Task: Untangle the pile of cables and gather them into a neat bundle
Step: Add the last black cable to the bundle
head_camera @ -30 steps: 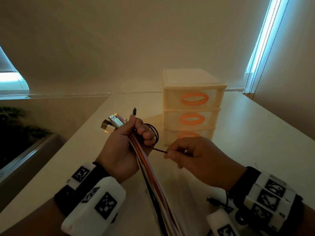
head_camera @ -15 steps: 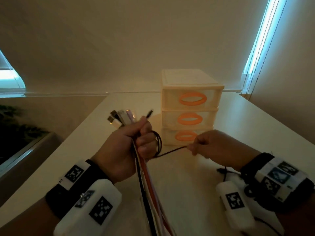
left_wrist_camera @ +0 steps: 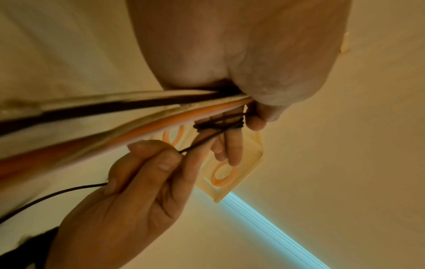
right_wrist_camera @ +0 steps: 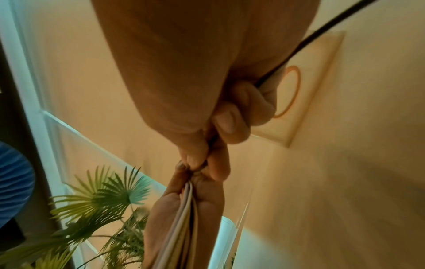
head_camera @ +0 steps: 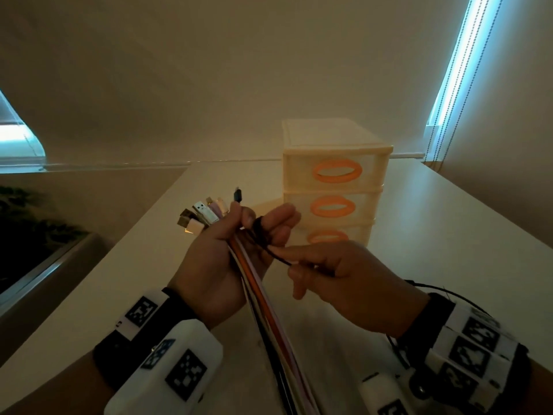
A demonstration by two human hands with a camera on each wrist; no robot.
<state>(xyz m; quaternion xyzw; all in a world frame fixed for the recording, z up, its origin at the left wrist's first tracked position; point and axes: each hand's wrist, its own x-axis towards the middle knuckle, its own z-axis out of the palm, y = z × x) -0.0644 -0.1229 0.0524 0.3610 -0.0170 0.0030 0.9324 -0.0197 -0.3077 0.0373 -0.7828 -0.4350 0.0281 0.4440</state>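
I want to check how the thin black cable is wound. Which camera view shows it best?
The left wrist view: the thin black cable loops around the left hand's fingers, with the right hand pinching its tail. The head view shows a dark clump; the right wrist view only a straight stretch.

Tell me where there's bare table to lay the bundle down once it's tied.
The table is bare right of the drawer unit, out to the wall, and left of the left hand, toward the table's left edge. It is crowded between the hands: the cable bundle hangs there, and the right hand pinches the thin black cable.
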